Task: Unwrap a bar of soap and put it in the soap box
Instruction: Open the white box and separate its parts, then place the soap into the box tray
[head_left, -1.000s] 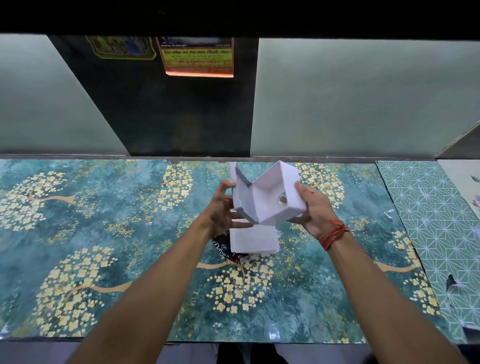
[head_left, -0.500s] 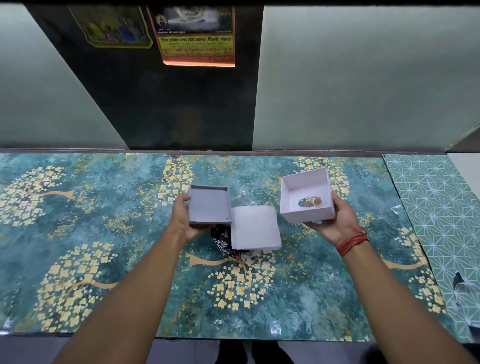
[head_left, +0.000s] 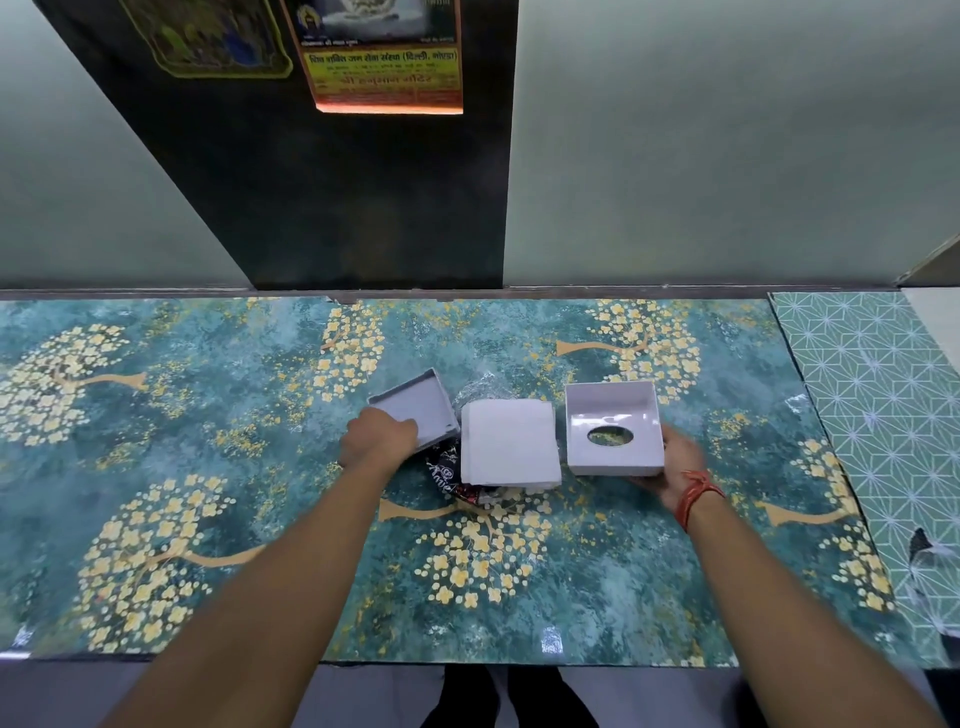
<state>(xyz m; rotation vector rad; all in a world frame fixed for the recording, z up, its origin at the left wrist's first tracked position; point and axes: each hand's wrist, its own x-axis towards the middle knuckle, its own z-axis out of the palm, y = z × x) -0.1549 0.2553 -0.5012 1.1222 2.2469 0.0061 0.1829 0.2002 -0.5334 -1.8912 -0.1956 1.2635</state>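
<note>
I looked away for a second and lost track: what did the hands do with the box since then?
The left hand and right hand pulled the two white box halves apart and lowered them: the shallow half leftward, the half with the oval hole rightward. Both remain held. The white block and dark wrapper stayed put.

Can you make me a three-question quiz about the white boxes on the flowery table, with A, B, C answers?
1. Where is the flat white block?
A. between the two box halves
B. on the floor
C. inside a box half

2. How many holes are in the bottom of the box half at the right hand?
A. none
B. one
C. four

3. The box half at the left hand is
A. empty
B. full of soap
C. wrapped up

Answers: 1 A, a box half flanks each side. 2 B, one oval hole shows. 3 A, nothing shows inside.
</note>
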